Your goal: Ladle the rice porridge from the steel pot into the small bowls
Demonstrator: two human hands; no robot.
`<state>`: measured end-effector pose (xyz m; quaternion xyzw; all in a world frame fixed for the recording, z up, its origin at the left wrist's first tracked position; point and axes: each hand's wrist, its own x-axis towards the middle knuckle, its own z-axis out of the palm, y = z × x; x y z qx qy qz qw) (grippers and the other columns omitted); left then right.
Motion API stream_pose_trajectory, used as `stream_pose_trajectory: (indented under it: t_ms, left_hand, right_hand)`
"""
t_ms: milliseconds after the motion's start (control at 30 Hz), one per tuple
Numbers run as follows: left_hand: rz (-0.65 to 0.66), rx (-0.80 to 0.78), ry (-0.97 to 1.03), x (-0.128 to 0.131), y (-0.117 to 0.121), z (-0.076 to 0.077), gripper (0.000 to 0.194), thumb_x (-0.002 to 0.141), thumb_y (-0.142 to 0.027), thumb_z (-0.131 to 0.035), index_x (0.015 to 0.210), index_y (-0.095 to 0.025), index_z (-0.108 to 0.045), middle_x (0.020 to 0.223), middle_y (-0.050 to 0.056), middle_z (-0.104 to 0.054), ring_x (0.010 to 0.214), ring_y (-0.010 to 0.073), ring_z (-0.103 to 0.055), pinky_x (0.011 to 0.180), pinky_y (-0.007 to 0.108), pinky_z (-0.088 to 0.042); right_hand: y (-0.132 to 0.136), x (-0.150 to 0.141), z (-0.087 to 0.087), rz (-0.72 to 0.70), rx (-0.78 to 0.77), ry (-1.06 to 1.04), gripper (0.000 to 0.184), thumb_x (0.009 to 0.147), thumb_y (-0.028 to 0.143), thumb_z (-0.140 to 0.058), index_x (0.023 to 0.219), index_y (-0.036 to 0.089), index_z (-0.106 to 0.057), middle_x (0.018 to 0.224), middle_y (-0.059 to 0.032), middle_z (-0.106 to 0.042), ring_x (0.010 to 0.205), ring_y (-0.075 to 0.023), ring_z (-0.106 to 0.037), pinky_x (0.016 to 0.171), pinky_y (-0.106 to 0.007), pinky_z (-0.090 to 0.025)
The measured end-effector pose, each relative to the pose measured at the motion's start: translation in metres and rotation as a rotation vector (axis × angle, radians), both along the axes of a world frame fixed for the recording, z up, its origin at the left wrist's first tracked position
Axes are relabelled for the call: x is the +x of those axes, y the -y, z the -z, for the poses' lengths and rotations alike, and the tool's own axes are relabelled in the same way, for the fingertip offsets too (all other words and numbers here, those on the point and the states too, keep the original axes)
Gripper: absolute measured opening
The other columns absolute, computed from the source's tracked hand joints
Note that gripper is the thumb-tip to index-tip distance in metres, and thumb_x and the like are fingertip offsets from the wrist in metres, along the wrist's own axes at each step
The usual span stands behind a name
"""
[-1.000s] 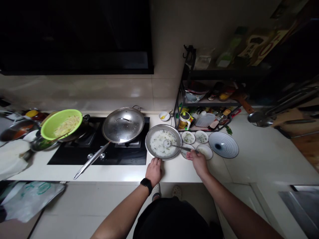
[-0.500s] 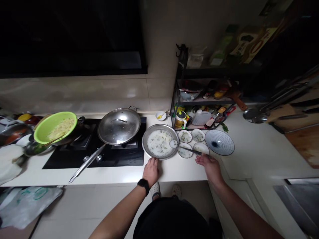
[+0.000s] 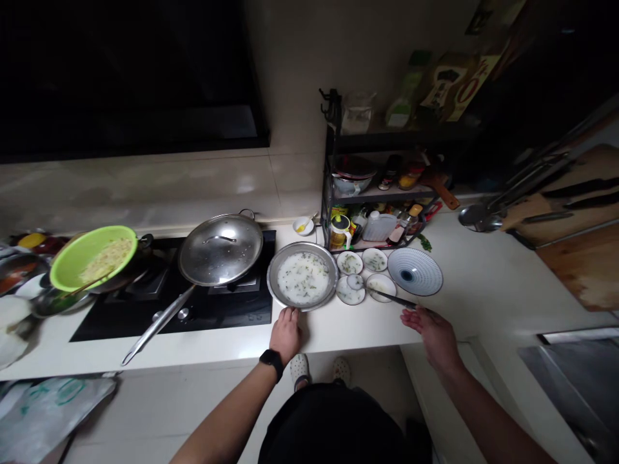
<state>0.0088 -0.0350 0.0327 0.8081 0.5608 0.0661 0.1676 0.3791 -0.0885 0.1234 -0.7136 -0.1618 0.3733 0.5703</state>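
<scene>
My left hand (image 3: pixel 285 334) rests closed against the near rim of a wide metal basin (image 3: pixel 273 291) filled with white batter flecked with green. My right hand (image 3: pixel 432 332) grips the end of a long metal ladle (image 3: pixel 382 294). The ladle's bowl hovers over the near left of several small white dishes (image 3: pixel 350 294) beside the basin. Some of these dishes hold a little batter.
A lidded pan (image 3: pixel 220 250) with a long handle sits on the black cooktop (image 3: pixel 207 308). A green bowl (image 3: pixel 91 256) of food lies further left. A blue patterned plate (image 3: pixel 414 271), a black condiment rack (image 3: pixel 374 212) and a small yellow-sauce dish (image 3: pixel 303 226) stand at the right.
My right hand has drawn the ladle out of the basin and rightward, so its bowl is over the small dishes. The left hand stayed on the basin. The view has shifted right.
</scene>
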Motion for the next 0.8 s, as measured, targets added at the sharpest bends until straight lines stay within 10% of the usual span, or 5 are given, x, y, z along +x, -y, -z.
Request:
stream_pose_trajectory:
  t_ms: [333,800]
  left_hand:
    - [-0.011,0.079,0.004,0.002,0.001,0.008,0.061,0.075,-0.003,-0.051,0.135,-0.012,-0.054,0.134,0.016,-0.056,0.128,0.0283,-0.046,0.112,0.042,-0.041]
    - [-0.041,0.016,-0.018,0.005,0.002,0.002,0.063,0.076,-0.004,-0.051,0.138,-0.014,-0.053,0.137,0.014,-0.055,0.132,0.0283,-0.044,0.115,0.043,-0.037]
  right_hand:
    - [0.024,0.052,0.024,0.029,-0.082,0.210,0.048,0.070,0.063,-0.074,0.073,0.015,-0.069,0.074,-0.0135,-0.077,0.066,-0.0267,-0.074,0.065,-0.041,-0.063]
    - [0.042,0.060,0.022,-0.477,0.008,1.250,0.043,0.097,0.047,-0.039,0.095,0.021,-0.074,0.103,-0.0130,-0.078,0.101,-0.0272,-0.072,0.095,-0.041,-0.056]
